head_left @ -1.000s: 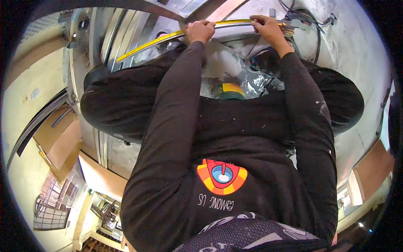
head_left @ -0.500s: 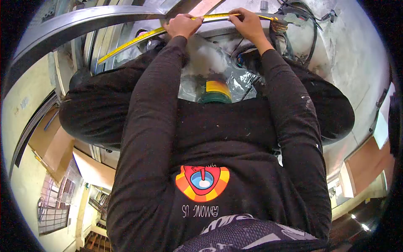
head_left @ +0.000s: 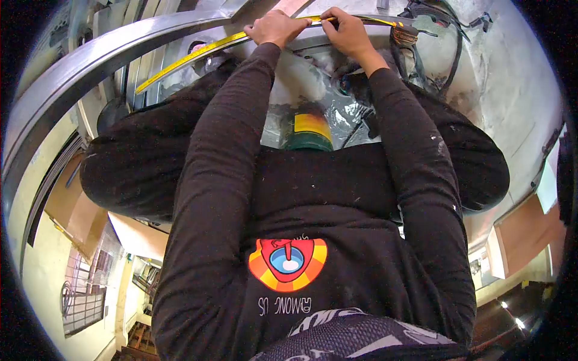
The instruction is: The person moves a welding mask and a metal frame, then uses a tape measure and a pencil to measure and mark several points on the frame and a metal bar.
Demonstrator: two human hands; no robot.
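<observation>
A yellow tape measure blade (head_left: 198, 55) runs across the top of the view, along the near side of a long grey metal bar (head_left: 120, 41) that looks curved in this lens. My left hand (head_left: 276, 29) is closed over the blade, its thumb stretched along it toward the right. Just to the right, my right hand (head_left: 349, 37) pinches the same blade between thumb and fingers. A small gap separates the two hands. The blade's far right end lies near a dark tool with cables; the tape's case cannot be made out.
A green container with a yellow label (head_left: 310, 131) is between my legs. Black cables (head_left: 451, 45) and a dark tool lie on the floor at upper right. More metal lengths (head_left: 135, 66) are at upper left. A brown board (head_left: 524, 240) is at the right.
My left hand has shifted right along the tape, closer to my right hand. The right hand has moved slightly left. Both stay on the blade.
</observation>
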